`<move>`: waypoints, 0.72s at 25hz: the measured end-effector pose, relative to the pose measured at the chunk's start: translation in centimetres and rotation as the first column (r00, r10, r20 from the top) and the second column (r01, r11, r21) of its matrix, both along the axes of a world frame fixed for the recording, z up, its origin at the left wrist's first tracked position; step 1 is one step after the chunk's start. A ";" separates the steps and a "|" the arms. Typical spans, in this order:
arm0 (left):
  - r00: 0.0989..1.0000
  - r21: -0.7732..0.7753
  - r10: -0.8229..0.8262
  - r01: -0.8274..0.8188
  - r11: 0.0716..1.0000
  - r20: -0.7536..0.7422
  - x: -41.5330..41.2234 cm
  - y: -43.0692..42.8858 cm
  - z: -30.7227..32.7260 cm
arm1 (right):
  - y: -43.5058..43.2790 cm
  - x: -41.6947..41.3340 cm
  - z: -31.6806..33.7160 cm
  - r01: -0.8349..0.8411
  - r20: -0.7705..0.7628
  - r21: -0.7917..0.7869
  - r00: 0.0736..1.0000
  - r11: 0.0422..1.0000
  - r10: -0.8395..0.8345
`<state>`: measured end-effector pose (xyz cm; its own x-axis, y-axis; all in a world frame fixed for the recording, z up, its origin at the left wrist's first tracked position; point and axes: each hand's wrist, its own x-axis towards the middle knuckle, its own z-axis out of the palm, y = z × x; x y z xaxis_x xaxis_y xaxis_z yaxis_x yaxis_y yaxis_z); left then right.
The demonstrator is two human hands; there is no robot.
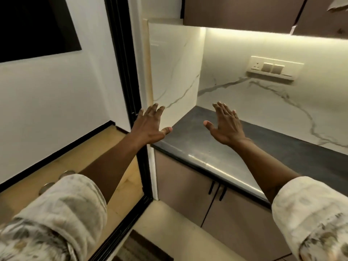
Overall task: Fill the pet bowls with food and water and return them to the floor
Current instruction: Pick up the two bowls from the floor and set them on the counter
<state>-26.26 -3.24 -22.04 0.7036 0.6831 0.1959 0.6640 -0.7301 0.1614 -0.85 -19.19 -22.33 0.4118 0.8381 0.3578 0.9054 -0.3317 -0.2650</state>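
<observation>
We are holding both arms outstretched, with the rolled left sleeve (62,213) and right sleeve (310,213) lying nearest the camera. Just beside the left sleeve, two round metal bowls are sitting on the tan floor (28,185): the near bowl (46,186) and the far bowl (66,173). The sleeve is hiding most of each, so only the rims are showing and we cannot tell their contents. Both bowls are lying well apart from either hand, low and to the left, on the far side of the black door frame (145,176) from the desk.

Past the frame, the cabinet doors (188,185) are standing closed under the dark desk (282,151). The left hand (150,127) is hovering at the desk's left corner, fingers straight and spread, gripping nothing. The right hand (226,127) is hovering over the desk surface, fingers likewise apart and holding nothing. Behind them, the marble wall (263,102) is carrying a switch panel (273,67), below the upper cabinets (244,12).
</observation>
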 end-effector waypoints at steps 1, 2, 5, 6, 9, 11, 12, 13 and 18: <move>1.000 -0.017 0.025 -0.025 1.000 -0.012 -1.6 0.5 -1.1 | 1.2 -1.2 -1.1 -0.025 -0.011 -0.018 1.000 1.000 0.025; 0.998 -0.035 0.051 -0.052 0.998 -0.026 -3.4 1.2 -2.3 | 2.6 -2.6 -2.1 -0.052 -0.024 -0.038 0.998 0.998 0.051; 0.990 -0.076 0.136 -0.139 0.987 -0.045 -9.1 3.5 -5.5 | 7.0 -7.5 -5.0 -0.168 -0.049 -0.103 0.985 0.980 0.164; 0.985 -0.087 0.165 -0.168 0.982 -0.048 -11.0 4.2 -6.4 | 8.4 -9.3 -6.0 -0.208 -0.056 -0.117 0.978 0.971 0.203; 0.964 -0.121 0.260 -0.266 0.956 -0.063 -17.4 6.3 -8.9 | 12.8 -15.0 -8.3 -0.320 -0.092 -0.159 0.947 0.934 0.309; 0.946 -0.139 0.316 -0.324 0.936 -0.076 -21.3 7.1 -10.1 | 15.4 -18.8 -9.5 -0.384 -0.101 -0.182 0.923 0.905 0.371; 0.936 -0.155 0.341 -0.350 0.924 -0.085 -23.2 7.4 -10.7 | 16.7 -20.7 -9.9 -0.416 -0.109 -0.195 0.909 0.888 0.402; 0.927 -0.172 0.364 -0.375 0.911 -0.092 -25.0 7.7 -11.2 | 17.8 -22.4 -10.4 -0.449 -0.116 -0.206 0.894 0.870 0.434; 0.854 -0.219 0.502 -0.520 0.825 -0.135 -33.7 9.7 -14.0 | 24.4 -31.3 -12.8 -0.586 -0.138 -0.266 0.809 0.766 0.571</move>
<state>-59.96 6.48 -36.03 0.2458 0.9677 -0.0553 0.9471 -0.2276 0.2261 -32.14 5.18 -35.14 -0.1742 0.9828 0.0617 0.9391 0.1847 -0.2898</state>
